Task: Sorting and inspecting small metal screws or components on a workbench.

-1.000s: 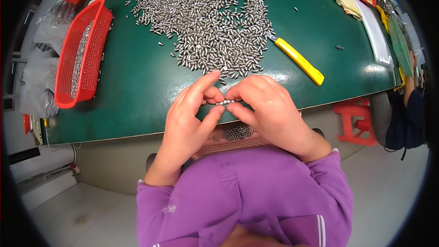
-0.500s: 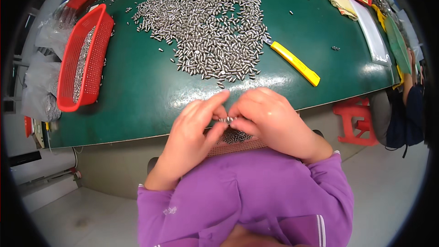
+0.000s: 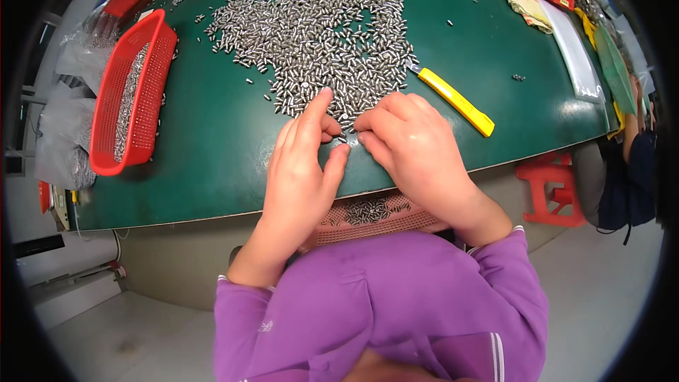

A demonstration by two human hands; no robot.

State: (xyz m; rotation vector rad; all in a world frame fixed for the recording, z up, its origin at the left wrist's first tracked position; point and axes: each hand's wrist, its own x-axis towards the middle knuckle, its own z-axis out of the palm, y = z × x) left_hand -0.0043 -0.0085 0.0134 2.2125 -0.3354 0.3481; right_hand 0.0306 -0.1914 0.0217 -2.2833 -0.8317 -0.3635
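A large pile of small, shiny, pointed metal pieces (image 3: 325,42) lies spread over the green table (image 3: 219,148). My left hand (image 3: 300,155) is at the pile's near edge with thumb and index finger apart, holding nothing that I can see. A few loose metal pieces (image 3: 342,139) lie between its fingers and my right hand. My right hand (image 3: 417,141) reaches the same edge from the right, its thumb and forefinger slightly apart and touching or almost touching the pieces. Below the table edge, a pink basket (image 3: 339,233) with more metal pieces sits at my lap.
A yellow utility knife (image 3: 456,102) lies right of the pile, its blade end next to the pieces. At the left stands a red perforated basket (image 3: 106,127) partly filled with metal pieces. A red stool (image 3: 548,191) is on the floor at the right, near another person (image 3: 629,177).
Both hands have moved forward from above the basket at my lap to the pile's near edge. The metal pieces held between the fingertips are gone from them, and the fingers have spread.
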